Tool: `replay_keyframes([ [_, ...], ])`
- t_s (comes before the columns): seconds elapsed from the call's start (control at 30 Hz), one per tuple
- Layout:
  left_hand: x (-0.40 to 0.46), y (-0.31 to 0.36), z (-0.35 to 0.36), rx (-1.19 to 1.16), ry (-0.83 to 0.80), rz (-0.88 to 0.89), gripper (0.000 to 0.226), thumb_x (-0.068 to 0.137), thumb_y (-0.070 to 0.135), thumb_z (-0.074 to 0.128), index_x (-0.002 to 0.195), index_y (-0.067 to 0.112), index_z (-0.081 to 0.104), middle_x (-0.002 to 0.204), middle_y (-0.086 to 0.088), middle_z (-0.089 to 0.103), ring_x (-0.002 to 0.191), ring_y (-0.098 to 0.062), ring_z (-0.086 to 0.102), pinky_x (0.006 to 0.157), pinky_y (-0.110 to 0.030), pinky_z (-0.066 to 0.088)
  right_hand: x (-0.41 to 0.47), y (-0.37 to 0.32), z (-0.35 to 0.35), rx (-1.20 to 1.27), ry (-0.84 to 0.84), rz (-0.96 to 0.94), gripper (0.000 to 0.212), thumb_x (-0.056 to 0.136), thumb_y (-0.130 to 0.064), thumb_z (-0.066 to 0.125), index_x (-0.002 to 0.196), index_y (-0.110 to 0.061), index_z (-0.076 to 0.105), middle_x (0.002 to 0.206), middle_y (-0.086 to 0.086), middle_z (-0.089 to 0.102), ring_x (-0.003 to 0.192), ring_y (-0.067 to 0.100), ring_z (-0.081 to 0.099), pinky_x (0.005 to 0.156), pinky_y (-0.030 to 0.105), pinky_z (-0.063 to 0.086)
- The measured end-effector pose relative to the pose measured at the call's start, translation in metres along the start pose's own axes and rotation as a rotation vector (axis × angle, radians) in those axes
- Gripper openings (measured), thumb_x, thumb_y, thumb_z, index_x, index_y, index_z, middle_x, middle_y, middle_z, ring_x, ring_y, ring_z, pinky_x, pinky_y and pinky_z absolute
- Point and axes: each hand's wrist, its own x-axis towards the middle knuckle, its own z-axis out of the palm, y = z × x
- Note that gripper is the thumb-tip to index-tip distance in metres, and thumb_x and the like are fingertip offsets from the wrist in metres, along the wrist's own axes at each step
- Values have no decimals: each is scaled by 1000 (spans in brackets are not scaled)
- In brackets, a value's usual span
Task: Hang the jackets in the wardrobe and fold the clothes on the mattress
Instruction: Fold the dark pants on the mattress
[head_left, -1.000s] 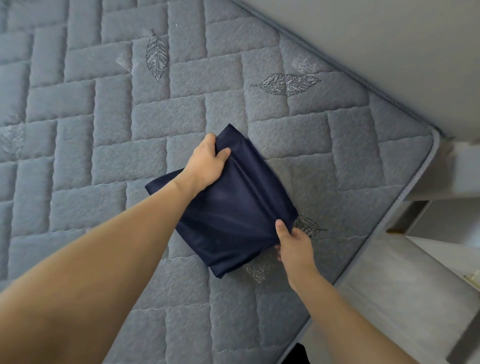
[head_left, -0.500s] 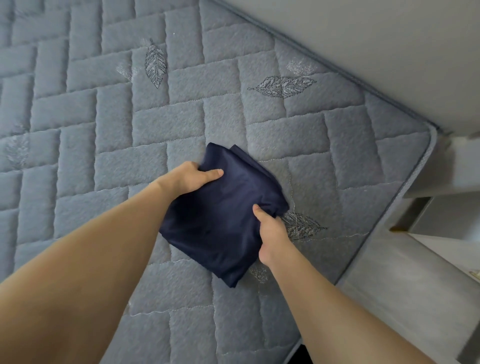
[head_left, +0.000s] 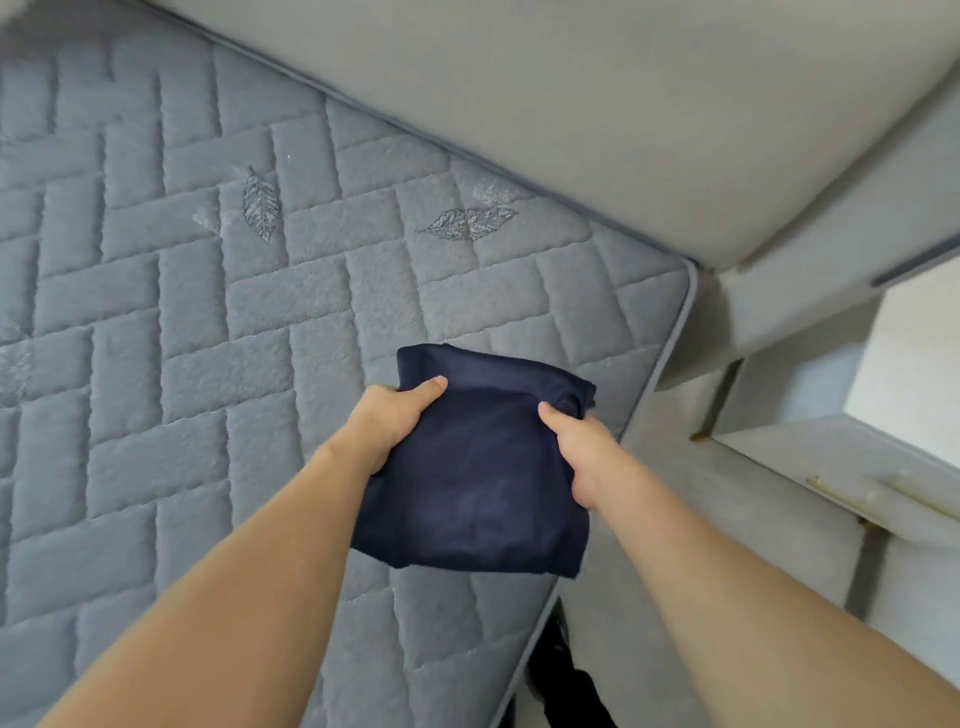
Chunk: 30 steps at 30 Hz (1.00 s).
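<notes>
A folded navy-blue garment (head_left: 478, 467) is held up above the right edge of the grey quilted mattress (head_left: 208, 338). My left hand (head_left: 395, 421) grips its left side, thumb on top and fingers under the cloth. My right hand (head_left: 582, 452) grips the right side the same way, thumb pressing on the fabric. The lower end of the garment hangs free past the mattress edge. No jacket or wardrobe is in view.
A grey padded headboard (head_left: 571, 104) runs along the mattress's far side. To the right stands a grey bedside unit (head_left: 831, 467) with gold trim, close to the bed. A dark object (head_left: 561, 675) lies on the floor by the mattress edge.
Both hands have closed on the sides of the folded garment and lifted it off the mattress, carrying it right toward the edge. The view has swung right.
</notes>
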Motion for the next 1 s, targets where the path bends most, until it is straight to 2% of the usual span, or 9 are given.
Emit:
replay_keyframes([
  [0.03,-16,5,10,4,-13,10,50,78,55,75,97,9,70,91,-6,74,83,-25,71,77,-36,59,-19,-5,-15,-12,28,-2,36,90,-38,68,118,-20,54,114,4,62,109,29,61,100,47,48],
  [0.1,-52,16,32,20,-38,45,51,78,56,75,98,9,69,93,-6,73,84,-26,70,82,-39,59,-58,-10,-47,-16,99,-13,61,86,-44,71,134,-13,49,126,6,59,114,31,59,101,46,47],
  [0.17,-93,29,53,56,-71,97,52,78,56,74,99,9,68,94,-6,72,86,-27,69,85,-41,58,-101,-11,-81,2,170,-46,71,88,-45,69,143,-11,40,135,9,55,117,32,56,99,44,47],
  [0.27,-166,49,87,123,-103,202,53,79,57,72,100,9,65,94,-6,69,86,-26,67,84,-40,57,-174,-6,-130,75,295,-155,67,92,-42,64,143,-9,38,136,9,54,114,30,56,90,39,49],
  [0.4,-269,64,131,231,-147,354,57,78,60,69,105,10,63,95,-4,67,86,-25,65,83,-38,55,-273,16,-193,89,523,-316,73,91,-46,61,149,-10,33,144,7,48,124,30,51,104,42,45],
  [0.5,-347,68,166,304,-204,468,58,78,60,68,107,10,63,98,-4,68,89,-25,65,87,-42,55,-348,40,-241,105,689,-377,70,95,-47,55,148,-7,31,142,8,48,125,31,50,103,39,44],
  [0.7,-510,72,247,484,-313,719,53,79,57,65,107,12,62,98,-2,66,89,-25,64,88,-40,55,-473,98,-351,252,886,-419,63,96,-48,52,140,-5,40,129,11,56,104,28,57,87,35,49],
  [0.83,-615,61,310,566,-434,878,47,80,53,64,104,13,62,94,-1,67,87,-24,65,87,-40,56,-554,142,-426,348,1016,-425,61,96,-47,52,137,-3,41,126,11,57,92,24,50,81,32,46],
  [1.0,-745,33,389,624,-584,1015,49,75,53,67,104,13,62,94,-3,68,85,-25,66,85,-41,57,-659,206,-516,560,1124,-461,61,91,-47,59,134,-5,47,123,12,59,107,30,59,96,43,51],
])
